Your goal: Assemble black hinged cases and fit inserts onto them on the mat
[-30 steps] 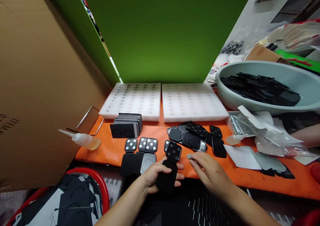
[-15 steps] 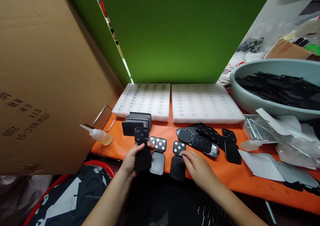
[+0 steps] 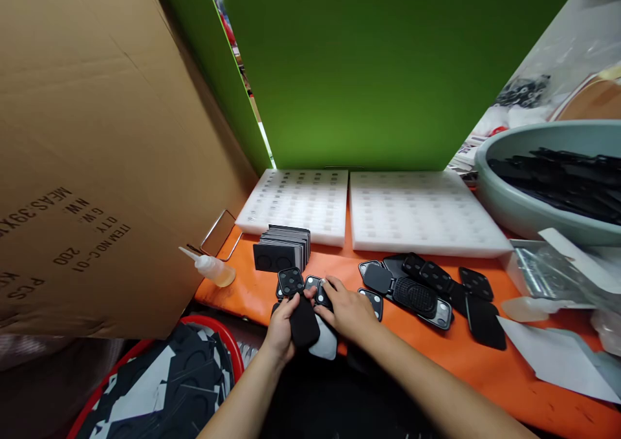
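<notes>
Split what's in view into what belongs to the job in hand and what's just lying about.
Job in hand, it seems:
- black piece in the left hand
- dotted pieces by the right hand
- foam blocks, perhaps

Lying about, apparently:
- bottle
- carton
- white paper

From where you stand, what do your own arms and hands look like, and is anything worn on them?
The left hand and right hand are ordinary human hands, without gloves. The left forearm and right forearm show no sleeve, watch or bracelet as far as they are visible.

green panel (image 3: 359, 70) upright behind orange-topped table (image 3: 417, 355); pale wall (image 3: 557, 44) at right.
</notes>
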`<state>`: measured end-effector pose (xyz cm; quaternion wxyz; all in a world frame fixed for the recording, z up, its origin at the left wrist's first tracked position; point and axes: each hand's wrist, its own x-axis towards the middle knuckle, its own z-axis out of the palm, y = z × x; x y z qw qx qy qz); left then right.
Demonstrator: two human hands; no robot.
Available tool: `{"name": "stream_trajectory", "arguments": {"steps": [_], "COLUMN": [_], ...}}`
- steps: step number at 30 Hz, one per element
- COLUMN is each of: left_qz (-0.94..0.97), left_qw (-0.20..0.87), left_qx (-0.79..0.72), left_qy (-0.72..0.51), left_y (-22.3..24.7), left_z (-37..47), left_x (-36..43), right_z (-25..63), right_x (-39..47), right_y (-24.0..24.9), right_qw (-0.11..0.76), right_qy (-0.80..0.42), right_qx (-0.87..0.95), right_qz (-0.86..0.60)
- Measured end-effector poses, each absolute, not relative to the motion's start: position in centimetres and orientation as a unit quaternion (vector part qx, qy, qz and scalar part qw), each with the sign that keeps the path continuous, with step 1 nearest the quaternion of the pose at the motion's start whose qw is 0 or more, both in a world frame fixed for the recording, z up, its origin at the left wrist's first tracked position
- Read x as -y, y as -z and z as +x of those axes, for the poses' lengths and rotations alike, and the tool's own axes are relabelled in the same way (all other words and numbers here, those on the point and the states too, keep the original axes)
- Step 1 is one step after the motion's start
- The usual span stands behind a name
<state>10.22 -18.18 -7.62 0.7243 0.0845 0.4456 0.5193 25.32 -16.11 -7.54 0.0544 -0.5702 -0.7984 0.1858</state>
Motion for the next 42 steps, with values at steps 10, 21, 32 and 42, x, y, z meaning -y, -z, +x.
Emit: {"name": "stream_trajectory", "arguments": {"steps": [10,21,32,42], "left_qz": [0.174,0.246,0.300,0.432], "left_qw": [0.666,0.706,0.715,0.555], "left_qx": [-0.518,-0.499,-0.511,-0.565], "left_qy": [-0.509,-0.438,-0.372,-0.431], "left_y": [7.2,7.4,7.5,7.6], "left_z": [11.2,12.4,14.7,15.3], "left_x": [18.5,17.9,15.2,13.2], "right_z": [28.6,29.9,30.5,31.4], "right_x": [16.7,16.4,15.3,16.8], "right_y": [8.6,7.9,7.3,6.2], "right_qw": [0.045,0.149,0.142,0.235], "right_qy": [-0.117,-0.236,-0.241,-0.225], "right_qx": [0.828,0.799,0.773,0.749], "right_qz": [-0.547,-0.532,-0.569,-0.577]}}
